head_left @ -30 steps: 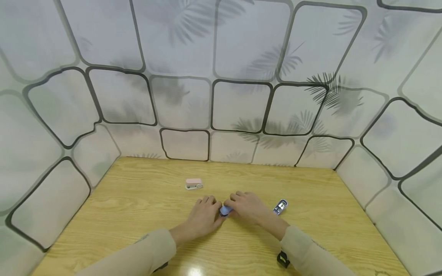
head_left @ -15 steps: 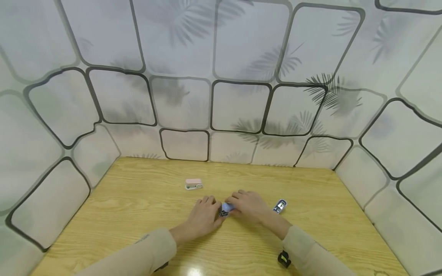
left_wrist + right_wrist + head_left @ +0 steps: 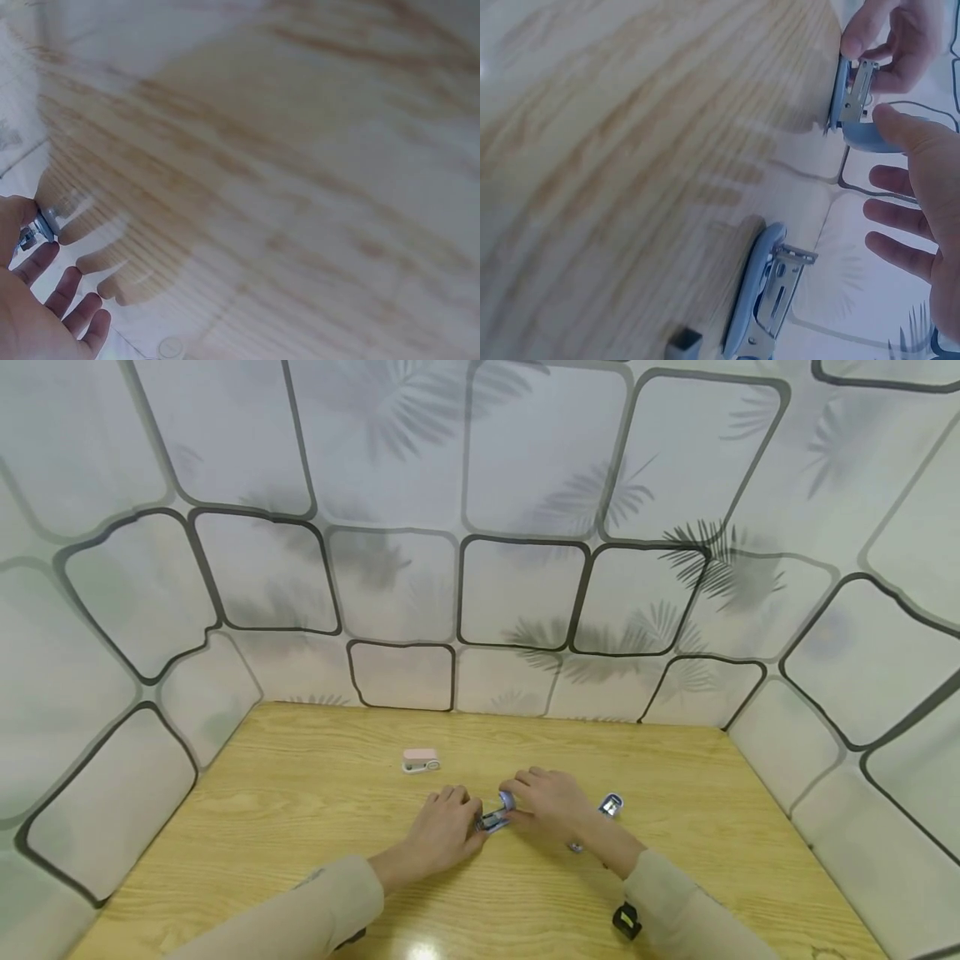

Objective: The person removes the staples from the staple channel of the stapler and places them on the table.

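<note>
A small blue stapler [image 3: 495,820] stands between the two hands in the head view, its blue top cover [image 3: 866,138] swung up from the metal magazine [image 3: 857,94]. My left hand [image 3: 442,827] pinches the base end between thumb and index finger; in the left wrist view its other fingers spread loosely. My right hand [image 3: 551,803] holds the raised cover, thumb on it in the right wrist view, with the remaining fingers extended. A second blue stapler [image 3: 769,292] lies to the right of the right hand, its metal magazine exposed, partly hidden by the forearm in the head view.
A pink and white stapler [image 3: 421,760] lies farther back on the wooden table [image 3: 322,777], left of centre. A small dark block [image 3: 683,345] is near the second stapler in the right wrist view. Patterned fabric walls [image 3: 405,672] enclose the table's back and sides.
The cover of the held stapler has swung up, exposing its metal magazine. My right hand has shifted slightly up and right with the cover; the left hand has stayed put.
</note>
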A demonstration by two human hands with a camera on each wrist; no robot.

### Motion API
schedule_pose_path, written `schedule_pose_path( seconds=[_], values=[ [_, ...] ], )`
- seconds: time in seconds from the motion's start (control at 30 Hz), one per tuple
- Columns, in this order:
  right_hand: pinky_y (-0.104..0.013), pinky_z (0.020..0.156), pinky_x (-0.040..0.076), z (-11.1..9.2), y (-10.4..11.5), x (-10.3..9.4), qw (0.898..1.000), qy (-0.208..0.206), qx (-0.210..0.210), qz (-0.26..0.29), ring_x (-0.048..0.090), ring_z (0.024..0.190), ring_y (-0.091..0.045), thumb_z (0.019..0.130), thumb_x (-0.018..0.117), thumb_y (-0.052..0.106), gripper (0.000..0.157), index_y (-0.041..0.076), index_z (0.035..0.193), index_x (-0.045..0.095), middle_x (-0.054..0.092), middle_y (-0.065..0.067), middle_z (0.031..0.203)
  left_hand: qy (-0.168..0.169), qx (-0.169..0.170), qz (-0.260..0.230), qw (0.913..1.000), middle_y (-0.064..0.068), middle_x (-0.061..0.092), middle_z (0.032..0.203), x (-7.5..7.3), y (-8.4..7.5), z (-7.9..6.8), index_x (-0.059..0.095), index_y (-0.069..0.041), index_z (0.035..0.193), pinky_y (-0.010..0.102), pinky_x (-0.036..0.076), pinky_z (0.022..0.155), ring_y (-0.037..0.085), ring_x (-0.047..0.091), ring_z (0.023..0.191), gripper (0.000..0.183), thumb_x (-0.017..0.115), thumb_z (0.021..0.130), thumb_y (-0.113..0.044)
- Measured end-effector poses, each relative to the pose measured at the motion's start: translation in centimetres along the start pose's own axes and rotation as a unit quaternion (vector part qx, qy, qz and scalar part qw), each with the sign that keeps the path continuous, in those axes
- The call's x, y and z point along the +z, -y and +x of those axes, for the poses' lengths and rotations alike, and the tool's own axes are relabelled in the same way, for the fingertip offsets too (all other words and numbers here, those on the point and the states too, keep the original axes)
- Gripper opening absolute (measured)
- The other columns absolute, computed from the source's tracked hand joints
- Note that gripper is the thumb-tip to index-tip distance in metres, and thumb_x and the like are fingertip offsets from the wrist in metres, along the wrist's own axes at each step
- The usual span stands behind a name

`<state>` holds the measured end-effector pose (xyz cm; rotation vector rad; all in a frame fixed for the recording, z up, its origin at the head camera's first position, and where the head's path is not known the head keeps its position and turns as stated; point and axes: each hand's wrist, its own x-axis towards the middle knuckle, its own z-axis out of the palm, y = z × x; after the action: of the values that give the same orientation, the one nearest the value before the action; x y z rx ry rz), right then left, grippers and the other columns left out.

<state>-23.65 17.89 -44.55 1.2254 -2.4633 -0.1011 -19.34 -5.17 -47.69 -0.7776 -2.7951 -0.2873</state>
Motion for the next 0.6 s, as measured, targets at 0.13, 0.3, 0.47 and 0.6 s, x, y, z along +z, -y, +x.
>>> schedule_pose_path(
  seconds=[0.13,0.3,0.47,0.6],
  values=[
    [-0.025,0.073,0.059,-0.2,-0.4,-0.1,1.0,0.019,0.017,-0.006,0.071,0.088,-0.013,0.093,0.076,0.051,0.041,0.02,0.12,0.07,0.074,0.005,0.103,-0.002,-0.001,-0.002,1.0,0.002,0.067,0.1,0.2,0.1,0.0,0.07,-0.017,0.098,0.033,0.05,0.076,0.017,0.059,0.089,0.024,0.078,0.094,-0.04],
    [-0.025,0.07,0.058,-0.4,-1.1,-0.1,0.999,0.018,0.027,-0.013,0.07,0.086,-0.013,0.092,0.076,0.054,0.044,0.019,0.119,0.071,0.074,0.004,0.101,-0.005,-0.002,-0.009,0.9999,0.002,0.066,0.1,0.6,0.3,0.1,0.07,-0.018,0.098,0.029,0.045,0.075,0.017,0.058,0.089,0.026,0.077,0.095,-0.042],
    [-0.026,0.069,0.058,-0.7,-1.8,0.1,0.999,0.02,0.038,-0.02,0.069,0.084,-0.014,0.091,0.074,0.059,0.048,0.019,0.117,0.073,0.073,0.004,0.098,0.004,-0.01,-0.013,0.9999,0.002,0.066,0.101,0.6,0.3,0.1,0.07,-0.018,0.099,0.032,0.048,0.078,0.017,0.058,0.092,0.027,0.077,0.095,-0.044],
    [-0.029,0.069,0.059,-0.9,-2.4,0.4,0.998,0.031,0.044,-0.023,0.069,0.085,-0.015,0.092,0.071,0.062,0.048,0.02,0.117,0.072,0.074,0.003,0.099,0.007,-0.012,-0.013,0.9998,0.002,0.066,0.1,0.4,0.2,0.2,0.071,-0.018,0.098,0.032,0.048,0.078,0.017,0.058,0.091,0.027,0.077,0.095,-0.044]
  ],
)
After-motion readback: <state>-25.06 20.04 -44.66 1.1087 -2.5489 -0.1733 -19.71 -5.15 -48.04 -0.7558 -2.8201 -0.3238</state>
